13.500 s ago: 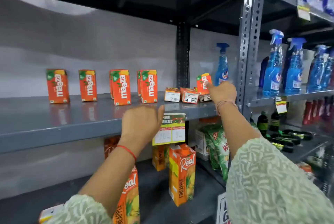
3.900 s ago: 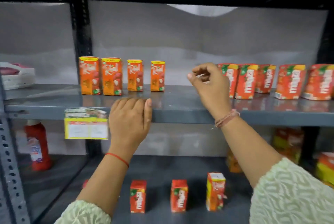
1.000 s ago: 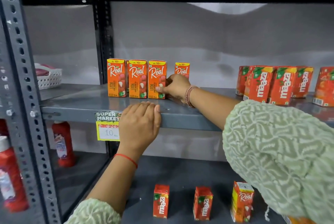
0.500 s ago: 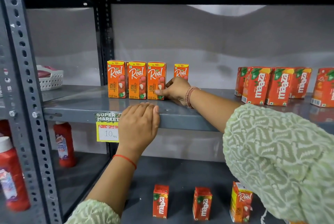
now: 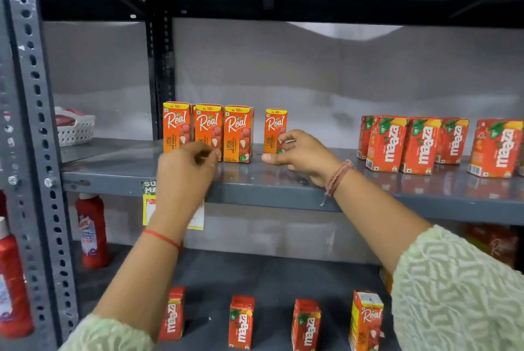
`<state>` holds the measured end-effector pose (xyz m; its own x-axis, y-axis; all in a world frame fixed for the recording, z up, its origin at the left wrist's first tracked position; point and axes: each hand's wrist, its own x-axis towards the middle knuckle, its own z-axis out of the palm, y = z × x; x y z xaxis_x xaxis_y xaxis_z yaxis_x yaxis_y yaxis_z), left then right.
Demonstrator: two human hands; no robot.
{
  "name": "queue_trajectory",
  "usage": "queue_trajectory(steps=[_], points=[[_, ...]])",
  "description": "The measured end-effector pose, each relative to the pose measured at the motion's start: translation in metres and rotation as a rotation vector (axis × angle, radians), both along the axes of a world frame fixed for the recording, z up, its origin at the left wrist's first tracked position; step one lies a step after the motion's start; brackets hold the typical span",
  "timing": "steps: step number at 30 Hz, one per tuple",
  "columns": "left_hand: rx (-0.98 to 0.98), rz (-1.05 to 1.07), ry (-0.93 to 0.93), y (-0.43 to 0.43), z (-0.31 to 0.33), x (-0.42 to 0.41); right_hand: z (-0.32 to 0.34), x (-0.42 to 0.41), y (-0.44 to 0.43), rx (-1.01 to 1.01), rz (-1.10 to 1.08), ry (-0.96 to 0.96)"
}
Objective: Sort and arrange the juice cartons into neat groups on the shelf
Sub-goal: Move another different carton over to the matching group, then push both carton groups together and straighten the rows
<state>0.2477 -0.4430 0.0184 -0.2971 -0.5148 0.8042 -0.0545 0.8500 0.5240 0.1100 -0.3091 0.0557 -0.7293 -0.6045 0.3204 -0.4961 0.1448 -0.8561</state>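
Observation:
Three orange Real cartons (image 5: 208, 128) stand side by side at the left of the grey shelf (image 5: 283, 194). A fourth Real carton (image 5: 274, 123) stands apart to their right. My right hand (image 5: 303, 155) is at this carton, fingers on its right front and thumb by its lower left corner. My left hand (image 5: 185, 172) is raised and blurred in front of the lower part of the row, fingers curled with nothing seen in them. Several red Maaza cartons (image 5: 422, 146) are grouped at the right of the same shelf.
On the lower shelf stand three Maaza cartons (image 5: 241, 322) and one Real carton (image 5: 367, 319). Red bottles (image 5: 92, 231) are at lower left behind a perforated upright (image 5: 31, 123). A white basket (image 5: 75, 131) sits in the left bay. A yellow price tag (image 5: 149, 203) hangs from the shelf edge.
My right hand left the third Real carton and moved right onto the fourth. My left hand lifted off the shelf edge toward the row of cartons.

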Motion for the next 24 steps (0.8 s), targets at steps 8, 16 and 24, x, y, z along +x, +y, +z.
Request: queue_trajectory(steps=[8,16,24], points=[[0.354,0.048,-0.239,-0.044,0.041,-0.010,0.019,-0.007,-0.049,0.162,0.124,-0.091],[0.224,0.131,-0.416,-0.057,0.045,-0.026,0.016,-0.007,-0.075,0.148,0.096,-0.011],[0.155,0.214,-0.447,-0.056,0.044,-0.038,0.020,-0.015,-0.057,0.119,-0.005,-0.100]])
